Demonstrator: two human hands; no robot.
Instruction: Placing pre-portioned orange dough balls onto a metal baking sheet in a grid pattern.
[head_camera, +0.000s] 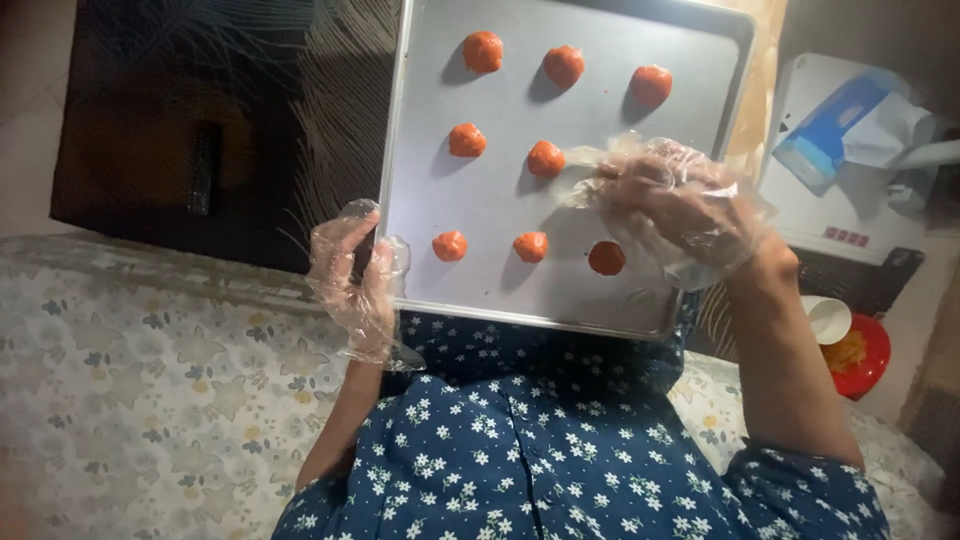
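- Head view: the right hand (668, 205), gloved in loose plastic, hovered with curled fingers over the lined baking tray (500, 200), just above the nearest orange dough ball (606, 258); whether it pinched anything could not be told.
- The left hand (358, 280) gripped the tray's near-left edge; a firm hold there would likely keep the rows even.

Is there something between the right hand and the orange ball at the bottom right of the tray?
Nothing visible. The right hand, in a loose plastic glove, hovers just above the orange ball on the tray. Only the glove's film lies between them. The other balls sit further left and up.
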